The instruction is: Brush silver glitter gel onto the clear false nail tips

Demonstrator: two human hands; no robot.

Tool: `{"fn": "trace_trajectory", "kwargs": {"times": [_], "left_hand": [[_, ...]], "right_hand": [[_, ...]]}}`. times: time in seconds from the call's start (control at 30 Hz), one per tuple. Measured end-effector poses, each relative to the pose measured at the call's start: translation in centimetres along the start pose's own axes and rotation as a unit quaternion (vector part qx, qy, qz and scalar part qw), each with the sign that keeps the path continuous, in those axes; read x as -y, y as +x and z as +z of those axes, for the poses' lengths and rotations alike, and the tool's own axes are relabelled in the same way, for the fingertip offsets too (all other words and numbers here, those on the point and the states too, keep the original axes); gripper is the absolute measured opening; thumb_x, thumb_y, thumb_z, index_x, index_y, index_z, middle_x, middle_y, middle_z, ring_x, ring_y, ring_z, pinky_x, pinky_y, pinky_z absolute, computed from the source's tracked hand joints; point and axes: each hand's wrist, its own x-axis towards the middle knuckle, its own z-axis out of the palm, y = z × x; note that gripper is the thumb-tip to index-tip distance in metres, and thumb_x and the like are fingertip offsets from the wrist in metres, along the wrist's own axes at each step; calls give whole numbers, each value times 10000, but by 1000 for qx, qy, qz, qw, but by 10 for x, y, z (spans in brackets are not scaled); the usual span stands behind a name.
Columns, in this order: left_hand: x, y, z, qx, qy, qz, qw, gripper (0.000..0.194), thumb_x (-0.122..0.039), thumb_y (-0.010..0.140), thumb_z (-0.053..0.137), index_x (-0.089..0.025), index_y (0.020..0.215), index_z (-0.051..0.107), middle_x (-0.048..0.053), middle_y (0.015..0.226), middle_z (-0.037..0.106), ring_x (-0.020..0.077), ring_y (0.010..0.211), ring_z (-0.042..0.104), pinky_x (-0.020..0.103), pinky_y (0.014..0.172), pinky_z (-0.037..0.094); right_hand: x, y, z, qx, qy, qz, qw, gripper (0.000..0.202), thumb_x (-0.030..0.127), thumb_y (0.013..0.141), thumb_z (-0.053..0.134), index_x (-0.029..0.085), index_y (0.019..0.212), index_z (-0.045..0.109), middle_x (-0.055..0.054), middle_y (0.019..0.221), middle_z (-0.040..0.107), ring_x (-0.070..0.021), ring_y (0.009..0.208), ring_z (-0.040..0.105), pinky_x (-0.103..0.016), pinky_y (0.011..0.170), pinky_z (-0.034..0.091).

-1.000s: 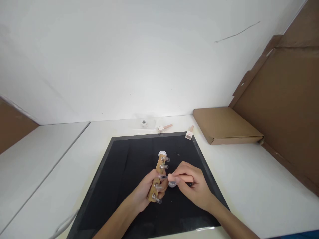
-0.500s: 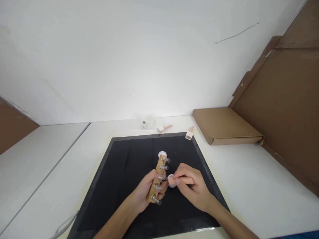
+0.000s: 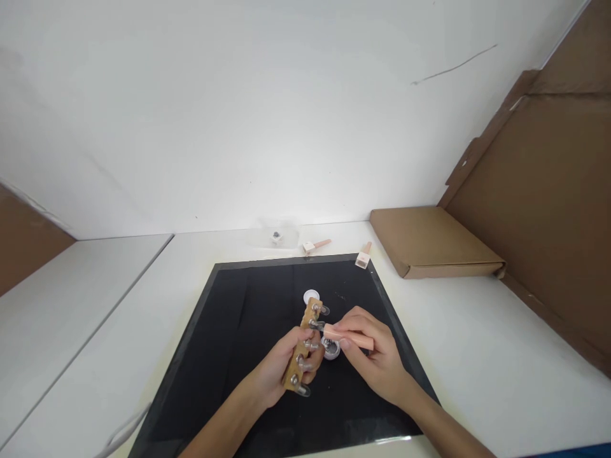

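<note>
A tan wooden strip [image 3: 292, 367] bearing several clear nail tips on metal studs slants upward in my left hand [image 3: 281, 362], whose fingers are wrapped round its middle. Between the fingertips of my right hand [image 3: 375, 350] is a pink brush handle [image 3: 356, 339]; its dark tip touches or nearly touches a nail tip in the upper part of the strip. Just below the brush, a small round pot [image 3: 331, 349] with silvery contents sits on the black mat [image 3: 229, 356]. Behind the strip's top end lies a white round lid [image 3: 311, 296].
Two small bottles with pink caps, one [image 3: 309, 247] at the mat's back edge and another [image 3: 363, 258] at its back right corner. A clear plastic piece with a small white item [image 3: 275, 237] lies behind. A flat cardboard box [image 3: 434, 245] rests at the back right.
My right hand has lifted the pink brush from over the pot to the upper part of the strip, uncovering the silvery contents. The strip has shifted very slightly.
</note>
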Motion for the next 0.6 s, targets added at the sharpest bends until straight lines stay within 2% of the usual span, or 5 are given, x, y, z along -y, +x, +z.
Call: {"fn": "trace_trajectory", "kwargs": {"times": [0.3,0.6], "left_hand": [[-1,-1,0,21,0,-1,1000,346,-470,817,478,-190,625,412,-72,442,323,72,425,207,206,421,182],[-4,-2,4,17,1,2,1000,375,-482,810,482,-193,586,401,-80,402,299,70,407,185,208,415,166]], "right_hand": [[2,3,-2,-28,-38,-7,999,121,104,837,541,190,832,626,-21,682,591,-149,590,556,-263,517,435],[4,4,-2,-53,-45,-17,997,143,81,820,530,194,775,605,-11,643,583,-142,557,538,-258,498,429]]}}
